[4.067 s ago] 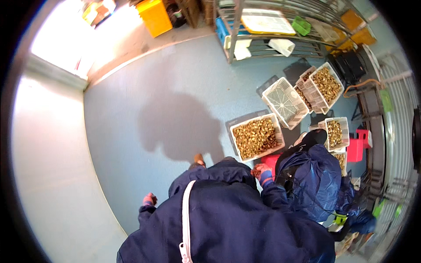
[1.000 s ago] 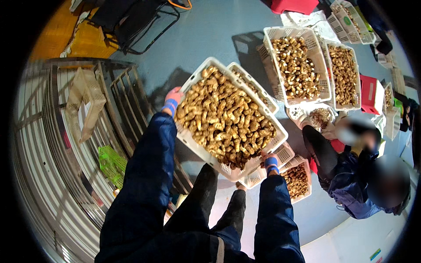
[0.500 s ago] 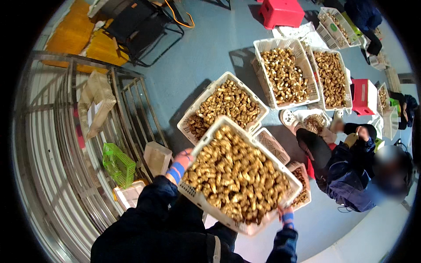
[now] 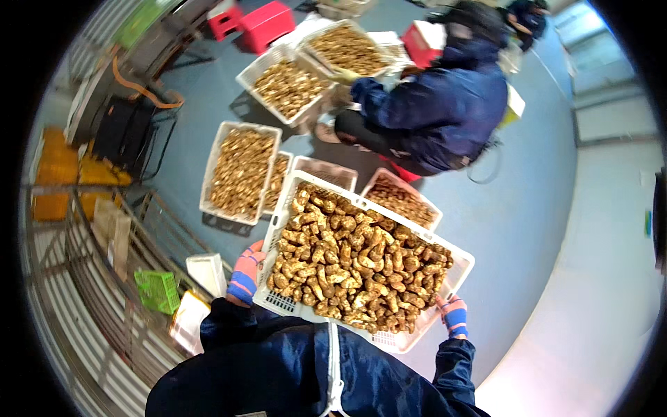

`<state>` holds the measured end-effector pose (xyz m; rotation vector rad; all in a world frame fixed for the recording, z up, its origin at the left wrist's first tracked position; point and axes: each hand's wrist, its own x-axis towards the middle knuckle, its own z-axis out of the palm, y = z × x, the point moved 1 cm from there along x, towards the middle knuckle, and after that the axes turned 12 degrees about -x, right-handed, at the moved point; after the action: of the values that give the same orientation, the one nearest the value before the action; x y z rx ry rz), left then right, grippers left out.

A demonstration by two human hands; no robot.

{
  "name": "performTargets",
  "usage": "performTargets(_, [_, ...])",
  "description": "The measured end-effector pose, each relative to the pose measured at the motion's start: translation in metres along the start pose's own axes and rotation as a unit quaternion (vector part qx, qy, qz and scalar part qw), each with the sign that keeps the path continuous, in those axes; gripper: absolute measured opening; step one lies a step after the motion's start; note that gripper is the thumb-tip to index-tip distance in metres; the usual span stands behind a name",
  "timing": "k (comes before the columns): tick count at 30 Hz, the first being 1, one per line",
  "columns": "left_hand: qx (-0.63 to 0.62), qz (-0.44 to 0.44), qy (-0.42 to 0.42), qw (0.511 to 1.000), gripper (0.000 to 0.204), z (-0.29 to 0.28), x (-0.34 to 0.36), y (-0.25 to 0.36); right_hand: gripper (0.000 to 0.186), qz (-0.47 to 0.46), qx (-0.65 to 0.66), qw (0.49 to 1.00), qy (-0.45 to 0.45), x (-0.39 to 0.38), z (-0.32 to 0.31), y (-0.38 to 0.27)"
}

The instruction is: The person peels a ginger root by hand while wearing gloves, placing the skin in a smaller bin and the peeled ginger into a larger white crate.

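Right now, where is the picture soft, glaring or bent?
In the head view, the held crate looks fairly sharp, the nearest co-worker softer; glare whitens the wall at its lower end, and the rack curves toward the left edge.

Nearest crate (image 4: 455, 274) smooth plastic, mushrooms (image 4: 358, 260) rough, knobbly, jacket (image 4: 278, 368) kinda shiny cloth, rack (image 4: 83, 187) looks bare metal from over here.

Held crate (image 4: 455, 275), underside unseen

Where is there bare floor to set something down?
Widest: the blue floor right of the held crate, between the nearer co-worker and the white wall. A smaller strip lies between the black chair and the leftmost mushroom crate. Crowded: straight ahead, where crates cluster.
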<state>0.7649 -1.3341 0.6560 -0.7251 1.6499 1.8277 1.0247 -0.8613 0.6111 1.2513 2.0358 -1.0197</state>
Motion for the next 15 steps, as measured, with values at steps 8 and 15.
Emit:
performTargets(8, [0.053,0.029,-0.04,0.997,0.048,0.019,0.025,-0.011,0.031,0.065,0.072,0.987,0.132,-0.089,0.033,0.056])
performTargets(15, [0.205,0.112,-0.171,0.957,0.043,0.067,0.068,0.014,0.031,0.14,-0.007,0.965,0.223,-0.142,0.076,0.059])
